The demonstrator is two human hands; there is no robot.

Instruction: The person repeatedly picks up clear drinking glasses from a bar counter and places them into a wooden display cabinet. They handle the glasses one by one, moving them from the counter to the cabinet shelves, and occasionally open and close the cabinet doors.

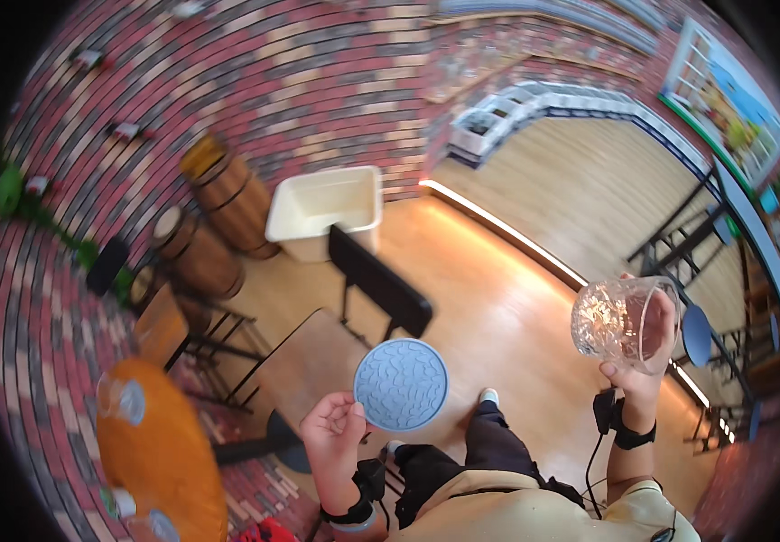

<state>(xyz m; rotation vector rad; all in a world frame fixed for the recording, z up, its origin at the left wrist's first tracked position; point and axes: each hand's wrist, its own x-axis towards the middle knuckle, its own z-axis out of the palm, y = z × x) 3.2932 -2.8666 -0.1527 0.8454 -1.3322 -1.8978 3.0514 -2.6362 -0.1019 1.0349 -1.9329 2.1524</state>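
Between the thumb and fingers of my left hand [336, 428] is a round blue coaster [401, 384], its patterned face turned up. The pinch is at the coaster's lower left edge. Out to the right, my right hand [654, 359] grips a clear textured drinking glass [617, 325]. The glass lies sideways in the hand, its rim toward the right, and some fingers show through its wall. Both hands are in mid-air above the floor, well apart. A black strap with a small device and a cable sits on each wrist.
An orange round table [160, 454] at left holds glasses on blue coasters [131, 401]. A black-backed chair [380, 281] with a wooden seat [312, 366] stands ahead. Beyond are a cream plastic bin [326, 210], wooden barrels [227, 193] and a lit step edge [505, 234].
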